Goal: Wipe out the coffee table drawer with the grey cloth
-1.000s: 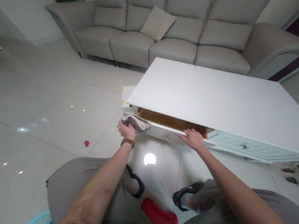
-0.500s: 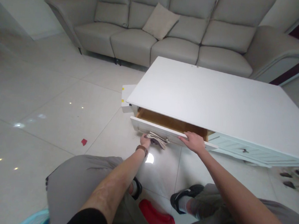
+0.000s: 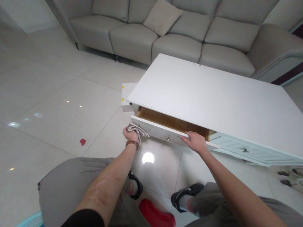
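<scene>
My left hand (image 3: 130, 135) is closed on a grey cloth (image 3: 137, 129) and presses it against the left end of the white drawer front (image 3: 157, 130). The drawer stands pulled out of the white coffee table (image 3: 220, 101), showing its brown wooden inside (image 3: 174, 123). My right hand (image 3: 195, 141) grips the drawer's top edge near its right end, fingers curled over the rim. A brown watch strap sits on my left wrist.
A beige sofa (image 3: 173, 31) with a cushion (image 3: 162, 15) stands behind the table. A red object (image 3: 156, 220) lies on the tiled floor between my feet. A small red scrap (image 3: 82, 142) lies to the left. A second drawer (image 3: 245, 150) is to the right.
My left hand slid the cloth down across the drawer front toward the middle, then back to the left end. My right hand stayed on the drawer's edge.
</scene>
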Demonstrator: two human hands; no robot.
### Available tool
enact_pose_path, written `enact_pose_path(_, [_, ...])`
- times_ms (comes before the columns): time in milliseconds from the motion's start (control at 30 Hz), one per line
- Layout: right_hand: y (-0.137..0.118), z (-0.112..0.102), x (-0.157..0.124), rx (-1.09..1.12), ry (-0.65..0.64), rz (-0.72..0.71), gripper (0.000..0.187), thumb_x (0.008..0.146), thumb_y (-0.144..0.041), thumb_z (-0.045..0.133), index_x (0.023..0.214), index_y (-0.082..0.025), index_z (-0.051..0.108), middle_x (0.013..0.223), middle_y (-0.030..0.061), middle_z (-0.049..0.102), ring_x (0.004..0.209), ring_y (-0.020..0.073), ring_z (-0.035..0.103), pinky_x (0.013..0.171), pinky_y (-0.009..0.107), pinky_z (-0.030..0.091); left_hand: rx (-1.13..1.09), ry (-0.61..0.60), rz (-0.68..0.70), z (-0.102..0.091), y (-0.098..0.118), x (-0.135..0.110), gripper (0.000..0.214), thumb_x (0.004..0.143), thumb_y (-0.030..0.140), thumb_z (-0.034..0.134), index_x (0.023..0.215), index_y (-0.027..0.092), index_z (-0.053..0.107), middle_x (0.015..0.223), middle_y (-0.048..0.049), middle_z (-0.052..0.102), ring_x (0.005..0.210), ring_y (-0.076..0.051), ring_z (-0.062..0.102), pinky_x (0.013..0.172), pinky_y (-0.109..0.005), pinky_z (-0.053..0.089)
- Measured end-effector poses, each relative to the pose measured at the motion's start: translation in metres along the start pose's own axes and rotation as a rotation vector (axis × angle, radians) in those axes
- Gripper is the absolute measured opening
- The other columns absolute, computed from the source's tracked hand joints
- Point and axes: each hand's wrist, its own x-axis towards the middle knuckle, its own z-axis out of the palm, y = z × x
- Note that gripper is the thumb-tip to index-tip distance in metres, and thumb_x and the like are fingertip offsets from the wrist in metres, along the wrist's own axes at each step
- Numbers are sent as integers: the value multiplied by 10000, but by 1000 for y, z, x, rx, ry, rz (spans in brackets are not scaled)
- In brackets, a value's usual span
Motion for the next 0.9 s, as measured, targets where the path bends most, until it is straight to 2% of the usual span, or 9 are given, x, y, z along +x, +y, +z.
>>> enact_pose_path(100, [-1,-1,1,-2,-13,4,636,983,-708,307,1187,-257,706,1140,76,725,1039,256,658,730,309,462,83,-70,-136,0,-23,-44,236,721,103,617,930,206,585,997,-34,656,993,-167,643,952,-308,495])
enact_pose_path(200, [-1,-1,1,-4,-26,16,642,977,-714,317,1218,-259,701,1188,79,715,1061,260,654,758,318,473,111,-238,-285,5,-48,-102,203,680,96,669,849,199,625,829,-34,686,848,-180,674,856,-324,538])
enact_pose_path(300, [-1,0,2,-14,-33,21,656,981,-710,309,1244,-250,696,1217,90,707,1077,261,650,795,326,478,91,-406,-403,11,-68,-155,215,639,72,706,819,183,666,763,-42,703,739,-175,675,778,-329,565])
enact_pose_path(400, [-1,0,2,-20,-32,16,661,987,-702,292,1252,-246,691,1211,91,708,1070,259,651,801,330,479,56,-490,-486,14,-77,-182,193,664,100,717,845,162,689,786,-66,726,703,-181,687,756,-370,583])
enact_pose_path(500, [-1,0,1,-14,-35,21,657,984,-709,291,1238,-255,692,1201,85,711,1065,256,650,786,324,476,31,-487,-514,12,-76,-173,204,669,105,729,864,150,690,811,-78,736,730,-191,702,789,-402,588])
enact_pose_path(633, [-2,-1,1,-4,-34,25,677,973,-735,276,1225,-260,688,1182,83,717,1066,262,648,766,320,469,8,-359,-480,5,-67,-133,256,707,76,651,946,162,671,934,-73,743,869,-176,711,898,-381,570])
enact_pose_path(733, [-2,0,1,1,-35,25,679,966,-745,278,1235,-269,682,1208,84,709,1088,266,640,787,325,469,-14,-292,-495,1,-61,-112,310,759,92,600,1054,179,643,1027,-80,740,959,-188,711,914,-392,576])
enact_pose_path(800, [-2,0,1,1,-37,28,671,964,-743,293,1240,-271,682,1232,85,700,1102,267,634,811,332,472,-28,-304,-539,1,-59,-111,320,777,94,601,1082,183,636,1047,-93,742,971,-211,719,890,-415,594])
enact_pose_path(900, [-2,1,1,7,-35,27,664,963,-741,304,1232,-269,687,1224,83,702,1100,265,636,828,333,471,-34,-378,-641,3,-62,-128,309,776,63,623,1061,178,649,1036,-110,751,970,-234,730,886,-435,603])
